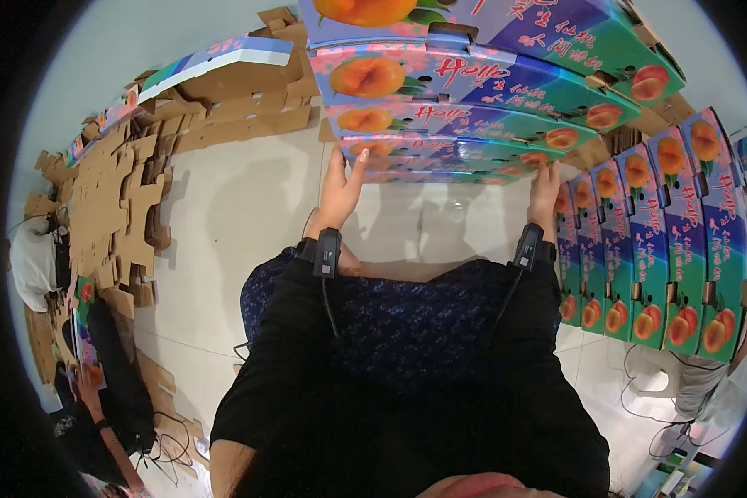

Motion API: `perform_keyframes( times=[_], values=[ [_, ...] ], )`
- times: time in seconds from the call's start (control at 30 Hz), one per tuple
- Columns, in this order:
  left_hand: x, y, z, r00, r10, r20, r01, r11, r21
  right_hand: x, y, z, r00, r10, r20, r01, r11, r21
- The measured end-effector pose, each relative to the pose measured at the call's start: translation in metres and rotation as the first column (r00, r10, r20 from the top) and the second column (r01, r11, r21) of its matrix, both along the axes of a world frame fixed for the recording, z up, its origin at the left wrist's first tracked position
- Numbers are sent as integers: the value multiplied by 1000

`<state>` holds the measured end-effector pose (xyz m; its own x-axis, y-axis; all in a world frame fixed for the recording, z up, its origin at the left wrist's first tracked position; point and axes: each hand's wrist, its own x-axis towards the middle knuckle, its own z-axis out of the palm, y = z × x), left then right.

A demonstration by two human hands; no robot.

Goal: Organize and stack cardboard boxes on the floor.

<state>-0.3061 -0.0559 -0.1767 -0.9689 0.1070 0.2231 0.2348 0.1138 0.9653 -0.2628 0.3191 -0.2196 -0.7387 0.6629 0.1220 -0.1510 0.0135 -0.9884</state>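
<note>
In front of me rises a stack of printed cardboard fruit boxes (473, 79), blue, pink and green with pictures of peaches. My left hand (338, 195) is at the left end of a lower fruit box (440, 149), its thumb on the front face and its other fingers at the corner, partly hidden. At the other end of that box, my right hand (544, 195) presses its fingers to the right corner. Both hands grip the box between them. Dark devices are strapped on both my wrists.
A second stack of fruit boxes (635, 241) stands close on my right. Flat brown cardboard pieces (112, 207) pile up at the left and far left. Other people work at both sides. A white stool (657, 373) and loose cables are at the lower right.
</note>
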Motion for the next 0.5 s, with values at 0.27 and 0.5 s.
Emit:
perform_keyframes(
  times=[0.27, 0.5],
  values=[
    [-7, 5, -1, 989, 22, -146, -24, 1000, -12, 7, -5, 12, 996, 86, 29, -88, 995, 45],
    [-9, 3, -2, 990, -1, -138, 2, 1000, 8, -1, -10, 13, 999, -19, 44, 20, 1000, -22]
  ],
)
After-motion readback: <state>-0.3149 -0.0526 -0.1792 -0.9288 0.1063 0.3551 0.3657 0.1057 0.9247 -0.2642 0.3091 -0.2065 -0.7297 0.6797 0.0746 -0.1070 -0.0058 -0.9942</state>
